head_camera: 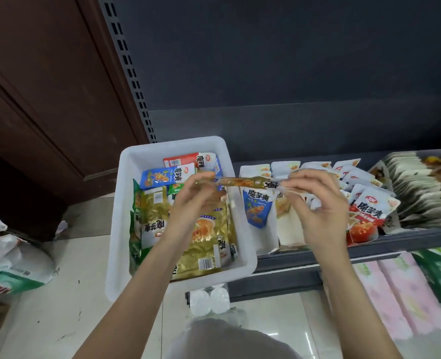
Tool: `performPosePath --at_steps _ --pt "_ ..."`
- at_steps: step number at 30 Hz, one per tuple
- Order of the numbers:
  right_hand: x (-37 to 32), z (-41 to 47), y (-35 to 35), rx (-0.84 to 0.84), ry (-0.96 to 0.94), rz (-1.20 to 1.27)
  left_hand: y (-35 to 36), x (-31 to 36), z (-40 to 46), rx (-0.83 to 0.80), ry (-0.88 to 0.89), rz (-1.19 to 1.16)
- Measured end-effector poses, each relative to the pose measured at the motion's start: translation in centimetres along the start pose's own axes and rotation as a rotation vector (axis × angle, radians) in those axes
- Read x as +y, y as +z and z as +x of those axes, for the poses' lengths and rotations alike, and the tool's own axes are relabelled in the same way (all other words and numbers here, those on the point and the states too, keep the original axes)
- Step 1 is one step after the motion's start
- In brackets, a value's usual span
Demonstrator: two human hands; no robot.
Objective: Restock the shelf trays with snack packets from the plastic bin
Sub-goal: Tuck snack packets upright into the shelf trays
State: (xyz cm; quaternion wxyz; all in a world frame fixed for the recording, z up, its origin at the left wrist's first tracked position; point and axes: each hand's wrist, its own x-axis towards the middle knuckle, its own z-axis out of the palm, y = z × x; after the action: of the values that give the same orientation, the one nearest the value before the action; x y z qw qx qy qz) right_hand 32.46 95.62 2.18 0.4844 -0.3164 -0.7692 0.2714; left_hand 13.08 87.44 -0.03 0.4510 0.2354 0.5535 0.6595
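A white plastic bin sits at the left end of the dark shelf, holding gold, blue, green and red snack packets. Between both hands, a gold snack packet is stretched out flat and seen edge-on, above the gap between the bin and the shelf trays. My left hand pinches its left end over the bin. My right hand pinches its right end above the white shelf trays. The trays hold upright blue, gold and red packets.
The grey shelf edge runs right of the bin, with a dark back panel above. Pale folded packs fill the far right. Pink packages and a green pack lie below. White bags sit on the tiled floor at left.
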Motion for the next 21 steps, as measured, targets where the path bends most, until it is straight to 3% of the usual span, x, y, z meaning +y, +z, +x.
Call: performPosePath --at_steps 3,6,8,12,14,16,18,21 --pt "1.3 0.2 -2.9 -0.004 -0.187 -0.168 2.1 0.5 0.9 -0.203 -0.159 -0.228" --pt "2.5 0.0 -5.1 0.014 -0.184 -0.202 4.1 0.6 1.7 -0.216 -0.162 -0.144" --pt "2.8 -0.5 -6.2 0.022 -0.036 -0.129 5.6 0.4 1.9 -0.223 -0.110 0.018" --pt "2.2 -1.1 -7.9 0.050 0.509 0.288 8.2 -0.4 1.9 -0.248 0.014 0.129" --pt "2.0 -0.9 -9.0 0.037 0.634 0.438 9.4 -1.1 1.8 -0.252 0.068 0.190" --pt "1.9 -0.6 -9.7 0.013 0.621 0.408 10.1 -2.1 1.9 -0.264 0.116 0.334" --pt "2.2 -0.1 -10.0 0.019 0.519 0.167 10.4 -3.5 2.1 -0.282 0.215 0.563" --pt "3.0 1.2 -9.4 -0.049 0.270 -0.181 10.3 -5.1 2.8 -0.271 0.499 0.991"
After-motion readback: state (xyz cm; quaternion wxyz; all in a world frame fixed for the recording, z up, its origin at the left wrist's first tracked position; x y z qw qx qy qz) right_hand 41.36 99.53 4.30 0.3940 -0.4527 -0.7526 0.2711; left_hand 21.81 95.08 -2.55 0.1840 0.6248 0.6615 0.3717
